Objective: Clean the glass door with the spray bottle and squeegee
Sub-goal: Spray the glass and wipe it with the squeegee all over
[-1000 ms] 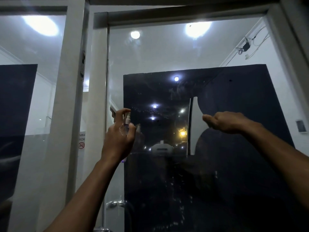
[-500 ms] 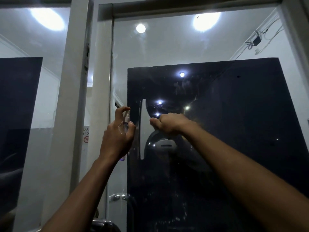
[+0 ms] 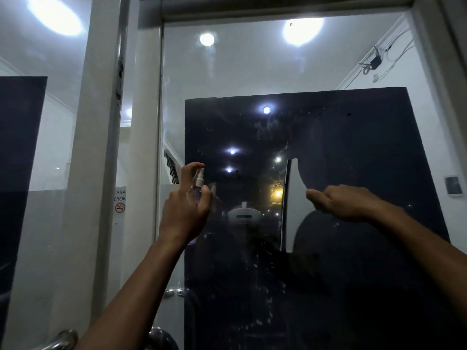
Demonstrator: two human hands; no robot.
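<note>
We grip a small clear plastic spray bottle [image 3: 197,189] in our left hand [image 3: 185,209], forefinger on its nozzle, before the smeared glass door [image 3: 252,79]. Our right hand [image 3: 340,202] clasps the white flat-bladed squeegee [image 3: 290,205], now further right than half a second ago.

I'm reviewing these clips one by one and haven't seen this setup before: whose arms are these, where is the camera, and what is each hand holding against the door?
There is no machine here. A person wears one wide-angle camera on the head, so the single view looks forward along their own two arms at a glass door in a white frame. A dark panel behind the glass mirrors lamps and the headset.

The left hand grips a small clear spray bottle, with the forefinger curled over its nozzle, close to the pane.

The right hand holds a white squeegee by its handle; its long blade stands upright against the glass. Streaks and droplets show on the pane below.

A no-smoking sticker sits on the left.
</note>
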